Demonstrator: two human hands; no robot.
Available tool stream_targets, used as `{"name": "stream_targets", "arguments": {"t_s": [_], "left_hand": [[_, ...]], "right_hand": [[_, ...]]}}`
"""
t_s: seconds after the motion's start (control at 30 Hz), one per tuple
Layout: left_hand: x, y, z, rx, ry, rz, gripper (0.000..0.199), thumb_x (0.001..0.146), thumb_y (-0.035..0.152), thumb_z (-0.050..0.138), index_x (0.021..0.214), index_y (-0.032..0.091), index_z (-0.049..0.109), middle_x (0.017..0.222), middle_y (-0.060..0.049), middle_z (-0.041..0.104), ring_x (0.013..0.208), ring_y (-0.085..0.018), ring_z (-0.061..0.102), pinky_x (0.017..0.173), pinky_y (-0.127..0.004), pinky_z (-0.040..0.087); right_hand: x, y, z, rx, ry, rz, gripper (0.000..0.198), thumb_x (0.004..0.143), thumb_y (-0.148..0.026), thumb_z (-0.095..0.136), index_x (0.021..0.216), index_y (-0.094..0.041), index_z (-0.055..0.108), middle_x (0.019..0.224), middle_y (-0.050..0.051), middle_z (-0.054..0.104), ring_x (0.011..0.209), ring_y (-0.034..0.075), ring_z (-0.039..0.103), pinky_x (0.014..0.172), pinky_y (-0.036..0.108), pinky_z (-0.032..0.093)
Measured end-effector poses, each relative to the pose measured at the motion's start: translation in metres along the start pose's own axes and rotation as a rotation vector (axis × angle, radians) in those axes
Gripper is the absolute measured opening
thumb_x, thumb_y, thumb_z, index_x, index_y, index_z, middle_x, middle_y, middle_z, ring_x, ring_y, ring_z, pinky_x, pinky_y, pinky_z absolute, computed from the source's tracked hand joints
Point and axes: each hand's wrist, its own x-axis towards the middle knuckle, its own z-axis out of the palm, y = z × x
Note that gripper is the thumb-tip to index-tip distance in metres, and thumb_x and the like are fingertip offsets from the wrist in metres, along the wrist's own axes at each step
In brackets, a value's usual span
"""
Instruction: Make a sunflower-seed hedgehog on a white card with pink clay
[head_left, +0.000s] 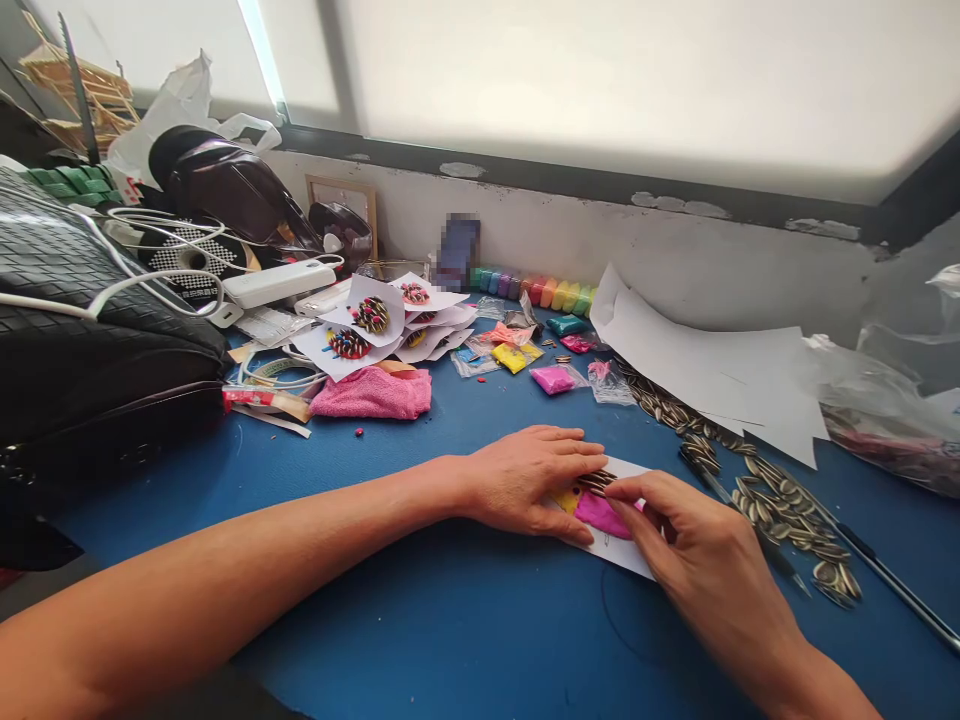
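A white sheet of paper lies on the blue table, bearing a flattened patch of magenta clay with a yellow clay part at its left. Sunflower seeds are stuck in a row along the clay's upper edge. My left hand rests flat over the paper's left side, fingers stretched out and holding it down. With thumb and index finger pinched, my right hand is at the right end of the seed row, on a sunflower seed mostly hidden by the fingertips.
Loose sunflower seeds and a pen lie right of my hands, beside a thin metal-shafted tool. Behind are clay packets, white sheets, finished seed pictures and a pink cloth. A black bag stands left.
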Motion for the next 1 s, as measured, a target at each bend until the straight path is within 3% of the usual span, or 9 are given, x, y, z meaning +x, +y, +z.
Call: {"name": "stream_targets", "arguments": {"t_s": [0.1, 0.27, 0.37, 0.7, 1.0], "left_hand": [[0.0, 0.0012, -0.0009, 0.004, 0.004, 0.0, 0.071, 0.086, 0.055, 0.065, 0.141, 0.014, 0.048, 0.149, -0.014, 0.046, 0.144, -0.033, 0.033, 0.12, -0.045, 0.025], [-0.0009, 0.0013, -0.0009, -0.001, 0.006, 0.007, 0.071, 0.085, 0.052, 0.067, 0.141, 0.014, 0.048, 0.149, -0.013, 0.046, 0.144, -0.033, 0.031, 0.12, -0.044, 0.024], [-0.001, 0.0005, -0.0003, -0.012, 0.001, -0.001, 0.07, 0.086, 0.054, 0.066, 0.143, 0.018, 0.046, 0.149, -0.012, 0.046, 0.145, -0.032, 0.03, 0.12, -0.046, 0.025], [-0.0022, -0.0003, 0.0013, -0.015, 0.02, 0.011, 0.072, 0.087, 0.057, 0.063, 0.143, 0.014, 0.047, 0.149, -0.014, 0.045, 0.144, -0.033, 0.031, 0.119, -0.046, 0.025], [-0.0016, -0.0015, 0.0019, -0.015, 0.012, -0.003, 0.076, 0.086, 0.055, 0.065, 0.148, 0.017, 0.04, 0.152, -0.012, 0.041, 0.146, -0.031, 0.029, 0.12, -0.044, 0.023]], "right_hand": [[0.0011, -0.0005, 0.0011, -0.027, 0.004, -0.031, 0.02, 0.092, -0.029, 0.051, 0.087, -0.027, 0.07, 0.084, 0.0, 0.075, 0.063, 0.015, 0.066, 0.054, 0.026, 0.049], [0.0018, -0.0025, 0.001, -0.103, -0.043, -0.052, 0.023, 0.094, -0.029, 0.047, 0.088, -0.028, 0.069, 0.08, -0.001, 0.073, 0.051, 0.013, 0.058, 0.046, 0.026, 0.043], [0.0006, -0.0021, 0.0006, -0.127, -0.056, -0.058, 0.025, 0.095, -0.028, 0.045, 0.087, -0.028, 0.069, 0.078, 0.0, 0.072, 0.056, 0.014, 0.062, 0.048, 0.025, 0.044], [0.0016, -0.0004, 0.0038, -0.183, -0.069, -0.061, 0.027, 0.096, -0.028, 0.044, 0.086, -0.029, 0.069, 0.078, -0.001, 0.07, 0.064, 0.015, 0.066, 0.055, 0.025, 0.048], [0.0012, -0.003, 0.0025, -0.188, 0.005, -0.057, 0.022, 0.095, -0.032, 0.049, 0.079, -0.026, 0.063, 0.073, -0.002, 0.069, 0.054, 0.013, 0.062, 0.048, 0.023, 0.044]]}}
